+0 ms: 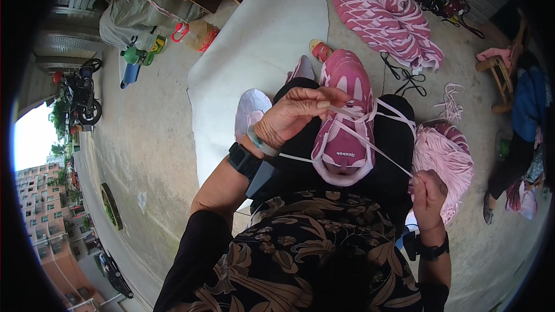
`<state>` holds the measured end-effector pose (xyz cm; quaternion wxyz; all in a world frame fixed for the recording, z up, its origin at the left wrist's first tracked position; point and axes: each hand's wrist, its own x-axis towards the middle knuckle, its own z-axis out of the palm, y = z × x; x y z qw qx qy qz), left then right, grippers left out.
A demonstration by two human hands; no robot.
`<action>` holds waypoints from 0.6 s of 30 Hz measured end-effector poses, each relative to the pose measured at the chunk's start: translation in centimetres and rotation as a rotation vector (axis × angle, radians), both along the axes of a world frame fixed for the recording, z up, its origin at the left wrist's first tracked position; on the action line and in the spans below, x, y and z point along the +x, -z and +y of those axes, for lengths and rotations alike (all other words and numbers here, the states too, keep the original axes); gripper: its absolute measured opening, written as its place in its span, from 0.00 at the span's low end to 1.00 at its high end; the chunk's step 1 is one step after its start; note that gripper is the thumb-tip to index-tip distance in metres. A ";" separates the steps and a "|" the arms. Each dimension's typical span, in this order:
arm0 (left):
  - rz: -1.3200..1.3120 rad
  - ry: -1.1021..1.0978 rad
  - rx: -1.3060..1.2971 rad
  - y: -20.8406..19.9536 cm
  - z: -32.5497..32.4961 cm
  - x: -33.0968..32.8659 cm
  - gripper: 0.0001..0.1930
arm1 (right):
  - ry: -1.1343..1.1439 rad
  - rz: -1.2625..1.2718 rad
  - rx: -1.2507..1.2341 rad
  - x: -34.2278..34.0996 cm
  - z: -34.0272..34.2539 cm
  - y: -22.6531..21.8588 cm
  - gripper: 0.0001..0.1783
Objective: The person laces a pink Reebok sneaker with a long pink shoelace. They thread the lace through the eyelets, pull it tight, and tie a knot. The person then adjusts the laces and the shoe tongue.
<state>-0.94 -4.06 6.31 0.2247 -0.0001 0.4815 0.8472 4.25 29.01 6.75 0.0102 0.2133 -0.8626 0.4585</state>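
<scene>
Pink shoe (pixel 347 144) sits on the person's lap, on the black trousers (pixel 398 112), toe pointing away, heel opening toward the body. Pale lace (pixel 395 162) crosses the shoe's throat. Left hand (pixel 295 110) is over the shoe's left side, thumb and forefinger pinching one part of the lace just above the throat. Right hand (pixel 429 195) is off to the right of the shoe and nearer the body, fingers closed on another strand, which runs straight back to the throat. A further pale strand loops over the right knee; one more trails left from the heel, toward the left wrist. Dark bands on both wrists, plus a pale bangle on the left. White sheet (pixel 260 40) covers the concrete ahead and to the left; a white shoe part (pixel 252 104) shows just beside the left hand. Big pink-and-white bundle (pixel 384 17) on the floor, ahead right, black cords (pixel 404 75) near it. Pale pink bundle (pixel 442 153) just beyond the right hand. Bottle with red handle (pixel 202 36) stands left of the sheet, green-capped bottle (pixel 134 56) further left. Another person in blue (pixel 523 104) at far right, well apart.
</scene>
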 end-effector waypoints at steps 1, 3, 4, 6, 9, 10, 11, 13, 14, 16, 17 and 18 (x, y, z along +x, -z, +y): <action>0.034 0.024 -0.065 0.1 0.1 -0.1 0.09 | 0.017 0.025 0.061 1.0 1.3 0.2 0.02; -0.027 -0.009 -0.287 0.5 0.4 0.0 0.10 | 0.084 0.095 0.127 2.6 3.8 0.9 0.03; -0.052 -0.023 -0.397 0.8 0.7 0.1 0.10 | 0.170 0.153 0.138 3.2 5.2 1.4 0.03; 0.037 -0.056 -0.614 1.8 1.4 0.6 0.11 | 0.393 0.103 0.133 4.7 8.4 2.1 0.06; 0.069 -0.107 -0.773 2.4 1.8 1.2 0.13 | 0.485 0.001 0.118 6.5 12.2 5.2 0.08; 0.022 -0.133 -0.762 2.9 1.9 1.2 0.13 | 0.480 -0.028 0.127 6.8 12.3 6.1 0.09; -0.025 -0.158 -0.751 3.2 2.1 1.3 0.13 | 0.438 -0.153 0.134 6.9 12.2 7.2 0.09; 0.131 -0.231 -0.826 3.0 3.0 1.4 0.10 | 0.222 -0.287 0.152 5.7 11.0 8.3 0.05; 0.200 -0.276 -0.868 2.8 3.3 1.9 0.08 | 0.162 -0.321 0.000 4.0 8.3 6.7 0.07; 0.549 -0.248 -1.114 1.6 4.3 2.0 0.05 | 0.048 -0.257 -0.099 0.9 2.9 4.0 0.17; 0.732 -0.233 -1.225 1.0 5.0 1.9 0.04 | -0.012 -0.161 -0.046 -0.3 1.3 3.5 0.22; 0.755 -0.167 -1.255 0.4 5.9 1.8 0.04 | -0.059 -0.094 -0.051 -1.5 -0.8 2.6 0.26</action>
